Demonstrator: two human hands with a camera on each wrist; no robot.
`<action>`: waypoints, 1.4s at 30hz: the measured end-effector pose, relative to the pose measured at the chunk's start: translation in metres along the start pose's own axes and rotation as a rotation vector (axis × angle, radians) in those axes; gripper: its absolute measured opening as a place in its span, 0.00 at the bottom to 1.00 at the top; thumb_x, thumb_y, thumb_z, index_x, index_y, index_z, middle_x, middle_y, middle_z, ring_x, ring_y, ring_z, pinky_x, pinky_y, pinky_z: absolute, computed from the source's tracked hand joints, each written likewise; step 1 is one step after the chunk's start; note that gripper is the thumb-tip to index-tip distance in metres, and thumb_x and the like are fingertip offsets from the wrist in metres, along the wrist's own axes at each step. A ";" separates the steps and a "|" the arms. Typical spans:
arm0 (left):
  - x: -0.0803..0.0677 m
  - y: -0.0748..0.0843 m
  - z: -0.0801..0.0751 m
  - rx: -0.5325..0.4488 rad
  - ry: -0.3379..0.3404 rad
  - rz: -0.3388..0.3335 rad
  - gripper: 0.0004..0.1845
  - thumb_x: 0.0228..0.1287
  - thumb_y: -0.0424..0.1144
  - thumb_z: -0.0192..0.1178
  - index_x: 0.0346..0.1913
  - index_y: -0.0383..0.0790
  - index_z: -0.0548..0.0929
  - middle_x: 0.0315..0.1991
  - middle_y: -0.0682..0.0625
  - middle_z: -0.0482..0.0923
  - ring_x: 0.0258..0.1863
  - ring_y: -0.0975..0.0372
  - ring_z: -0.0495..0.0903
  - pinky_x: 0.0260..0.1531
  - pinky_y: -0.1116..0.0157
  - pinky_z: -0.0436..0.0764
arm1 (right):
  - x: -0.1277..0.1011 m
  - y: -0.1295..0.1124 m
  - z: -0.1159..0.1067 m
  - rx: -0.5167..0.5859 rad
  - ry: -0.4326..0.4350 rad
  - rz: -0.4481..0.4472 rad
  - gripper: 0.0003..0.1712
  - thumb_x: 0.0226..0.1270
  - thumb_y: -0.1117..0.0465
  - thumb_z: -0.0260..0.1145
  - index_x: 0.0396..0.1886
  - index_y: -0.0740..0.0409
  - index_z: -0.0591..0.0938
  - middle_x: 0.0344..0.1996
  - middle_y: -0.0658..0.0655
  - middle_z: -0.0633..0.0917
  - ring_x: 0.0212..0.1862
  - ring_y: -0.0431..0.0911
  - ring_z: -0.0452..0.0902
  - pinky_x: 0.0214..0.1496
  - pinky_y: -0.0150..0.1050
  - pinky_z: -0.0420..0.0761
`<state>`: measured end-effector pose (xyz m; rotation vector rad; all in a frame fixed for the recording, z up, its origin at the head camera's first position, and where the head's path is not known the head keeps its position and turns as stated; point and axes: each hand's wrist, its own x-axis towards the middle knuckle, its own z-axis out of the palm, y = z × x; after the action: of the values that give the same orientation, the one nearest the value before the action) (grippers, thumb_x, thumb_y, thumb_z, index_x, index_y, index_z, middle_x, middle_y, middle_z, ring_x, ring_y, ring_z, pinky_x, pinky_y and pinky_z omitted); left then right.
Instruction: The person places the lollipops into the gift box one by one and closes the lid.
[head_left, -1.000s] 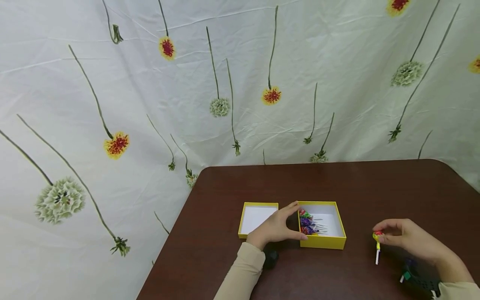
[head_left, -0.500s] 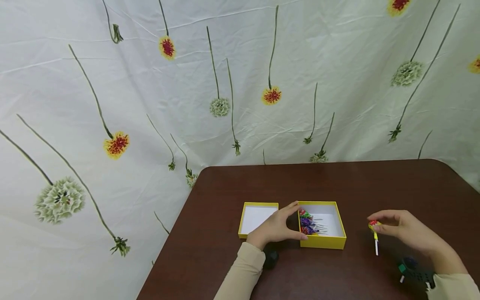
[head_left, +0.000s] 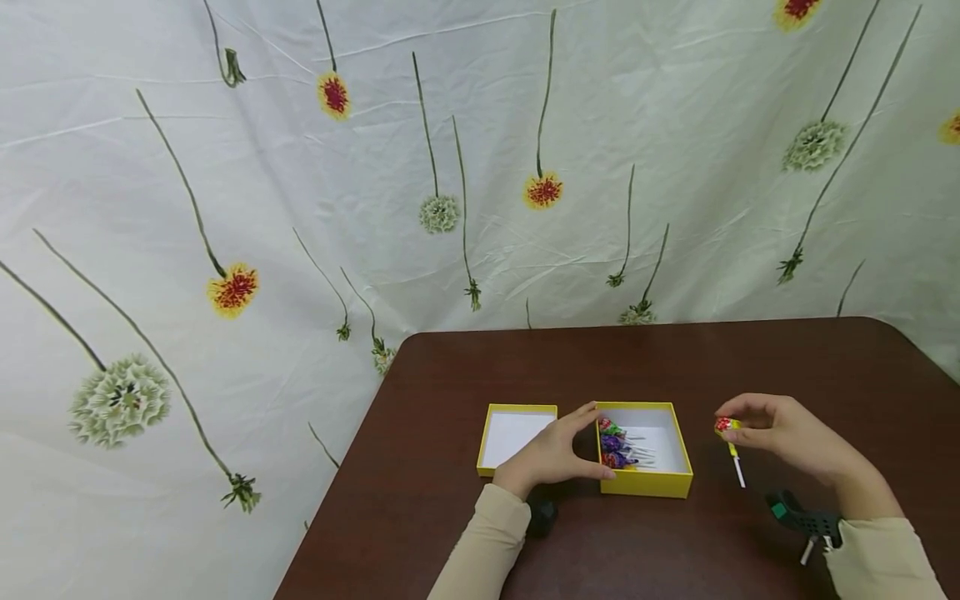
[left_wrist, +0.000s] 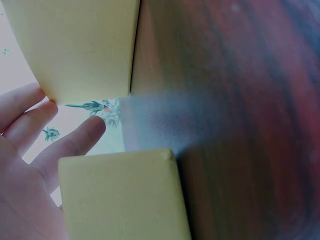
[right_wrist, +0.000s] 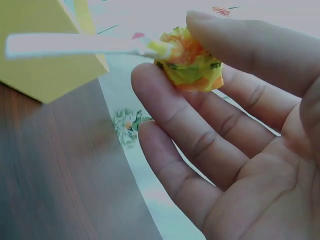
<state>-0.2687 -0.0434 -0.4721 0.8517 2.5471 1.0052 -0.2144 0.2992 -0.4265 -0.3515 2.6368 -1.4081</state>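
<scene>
My left hand [head_left: 551, 450] holds the left end of the open yellow box [head_left: 647, 485], fingers at its far corner and thumb at its near corner. Several wrapped lollipops [head_left: 613, 445] lie inside the box along its left side, their white sticks pointing right. To the right of the box, my right hand [head_left: 802, 437] pinches a lollipop [head_left: 726, 426] by its yellow and red wrapped head. Its white stick hangs downward in the head view. In the right wrist view the lollipop [right_wrist: 192, 62] sits between thumb and fingertips. The left wrist view shows fingertips touching the box [left_wrist: 80, 50].
A yellow-edged lid [head_left: 517, 437] with a white inside lies left of the box, partly behind my left hand. Under the black wrist device [head_left: 806, 521] white sticks [head_left: 807, 550] show, mostly hidden. A flower-printed cloth [head_left: 480, 250] hangs beyond the brown table [head_left: 750, 358].
My right hand has moved left and away from me with the lollipop, closer to the box. The left hand and the box have stayed in place.
</scene>
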 end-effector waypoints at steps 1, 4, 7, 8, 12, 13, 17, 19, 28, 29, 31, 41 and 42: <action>0.000 0.000 0.000 -0.002 0.000 -0.001 0.49 0.56 0.57 0.73 0.78 0.56 0.60 0.80 0.62 0.51 0.79 0.56 0.54 0.74 0.48 0.63 | 0.001 -0.001 0.001 0.012 -0.004 -0.007 0.23 0.69 0.57 0.68 0.55 0.71 0.78 0.45 0.63 0.86 0.39 0.38 0.83 0.41 0.35 0.85; -0.001 0.000 0.000 0.004 0.000 0.000 0.49 0.56 0.57 0.73 0.78 0.56 0.60 0.80 0.62 0.50 0.79 0.56 0.54 0.74 0.48 0.62 | 0.004 -0.001 0.004 0.036 -0.010 -0.018 0.22 0.69 0.58 0.68 0.53 0.71 0.78 0.44 0.63 0.86 0.39 0.39 0.83 0.41 0.35 0.85; -0.001 0.001 0.000 0.003 -0.002 0.003 0.49 0.56 0.57 0.73 0.78 0.55 0.60 0.80 0.61 0.50 0.79 0.56 0.54 0.74 0.48 0.62 | 0.006 -0.002 0.007 0.052 -0.015 -0.031 0.21 0.69 0.59 0.68 0.53 0.71 0.78 0.43 0.63 0.86 0.39 0.40 0.84 0.41 0.35 0.85; -0.001 0.001 0.000 0.004 -0.002 0.005 0.49 0.56 0.57 0.73 0.78 0.55 0.60 0.80 0.60 0.51 0.79 0.56 0.55 0.74 0.48 0.62 | 0.006 -0.002 0.007 0.057 -0.012 -0.032 0.21 0.69 0.59 0.68 0.52 0.71 0.78 0.43 0.63 0.86 0.40 0.41 0.85 0.41 0.35 0.85; -0.002 0.002 0.000 0.005 0.004 0.008 0.50 0.55 0.56 0.73 0.78 0.54 0.60 0.80 0.60 0.51 0.79 0.56 0.55 0.74 0.49 0.64 | 0.010 -0.006 0.009 0.059 -0.001 -0.050 0.21 0.68 0.60 0.69 0.53 0.71 0.79 0.45 0.62 0.86 0.42 0.46 0.86 0.43 0.34 0.85; -0.002 0.002 0.000 0.006 0.005 0.007 0.50 0.55 0.56 0.73 0.78 0.54 0.60 0.80 0.60 0.51 0.79 0.55 0.55 0.74 0.50 0.64 | 0.010 -0.007 0.010 0.059 0.000 -0.054 0.21 0.68 0.59 0.69 0.53 0.70 0.80 0.46 0.63 0.86 0.43 0.47 0.86 0.43 0.34 0.85; -0.002 0.001 0.001 0.003 0.002 0.004 0.49 0.56 0.57 0.73 0.78 0.56 0.60 0.80 0.61 0.51 0.79 0.56 0.55 0.74 0.50 0.64 | 0.014 -0.010 0.013 0.050 -0.003 -0.063 0.21 0.69 0.58 0.69 0.54 0.69 0.81 0.49 0.65 0.86 0.43 0.47 0.86 0.44 0.32 0.85; -0.001 0.001 0.002 -0.001 0.004 0.003 0.49 0.56 0.57 0.73 0.78 0.56 0.60 0.80 0.62 0.51 0.79 0.56 0.55 0.74 0.50 0.64 | 0.015 -0.012 0.013 0.051 -0.005 -0.070 0.21 0.69 0.58 0.68 0.54 0.68 0.81 0.49 0.66 0.86 0.43 0.46 0.86 0.44 0.31 0.85; -0.001 0.002 -0.001 0.016 0.004 0.007 0.50 0.56 0.58 0.73 0.79 0.55 0.59 0.81 0.58 0.51 0.79 0.55 0.55 0.74 0.48 0.63 | 0.020 -0.020 0.019 0.043 0.036 -0.116 0.19 0.68 0.60 0.69 0.53 0.67 0.83 0.47 0.63 0.84 0.40 0.42 0.83 0.42 0.33 0.85; -0.001 0.002 -0.001 0.014 0.003 0.007 0.50 0.56 0.57 0.73 0.79 0.55 0.59 0.81 0.58 0.51 0.79 0.55 0.55 0.74 0.49 0.63 | 0.021 -0.021 0.020 0.047 0.038 -0.118 0.19 0.68 0.60 0.69 0.53 0.67 0.83 0.47 0.63 0.84 0.40 0.41 0.82 0.42 0.33 0.84; -0.001 0.001 -0.001 0.008 0.002 0.008 0.50 0.56 0.57 0.73 0.79 0.55 0.59 0.81 0.58 0.51 0.79 0.55 0.55 0.74 0.49 0.64 | 0.023 -0.022 0.022 0.062 0.036 -0.133 0.18 0.68 0.60 0.69 0.53 0.67 0.83 0.47 0.62 0.85 0.40 0.41 0.81 0.41 0.34 0.84; 0.000 0.001 0.001 0.001 0.007 -0.001 0.49 0.55 0.57 0.73 0.78 0.56 0.60 0.80 0.62 0.51 0.79 0.57 0.55 0.74 0.49 0.63 | 0.028 -0.029 0.031 0.099 0.019 -0.128 0.18 0.71 0.58 0.66 0.53 0.66 0.84 0.51 0.66 0.85 0.43 0.43 0.81 0.41 0.36 0.83; 0.000 0.001 0.000 0.005 0.009 -0.002 0.49 0.55 0.57 0.73 0.78 0.56 0.60 0.80 0.62 0.51 0.79 0.57 0.55 0.74 0.50 0.63 | 0.028 -0.030 0.032 0.096 0.017 -0.134 0.18 0.71 0.58 0.66 0.53 0.66 0.84 0.52 0.67 0.84 0.43 0.43 0.80 0.41 0.36 0.83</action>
<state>-0.2677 -0.0425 -0.4714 0.8483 2.5582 1.0046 -0.2304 0.2505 -0.4195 -0.5157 2.5905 -1.5776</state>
